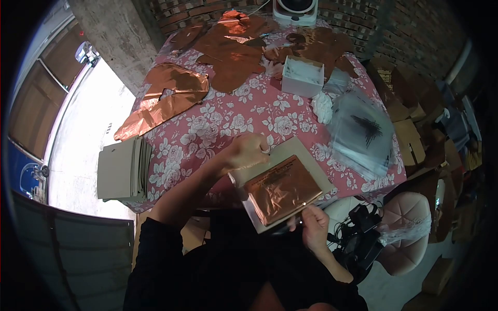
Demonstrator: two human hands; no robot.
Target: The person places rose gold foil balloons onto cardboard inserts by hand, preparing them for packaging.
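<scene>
A copper-coloured foil packet [282, 191] with faint dark print lies on a grey-beige cardboard sheet [293, 149], tilted at the near edge of the table. My left hand [248, 152] is closed at the upper left of the sheet, its fingers curled; what they pinch is too small to make out. At the lower right corner, my right hand [314, 226] grips the cardboard and packet between thumb and fingers. A stack of similar cardboard sheets [122, 170] stands at the table's left edge.
The flowered tablecloth [207, 129] carries copper sheets [179, 88], a white box [303, 76], a crumpled white cloth [322, 108] and clear plastic bags [363, 135]. Right of me is a pink chair [407, 220] with black cables and devices [363, 228]. Cardboard boxes [410, 142] lie beyond.
</scene>
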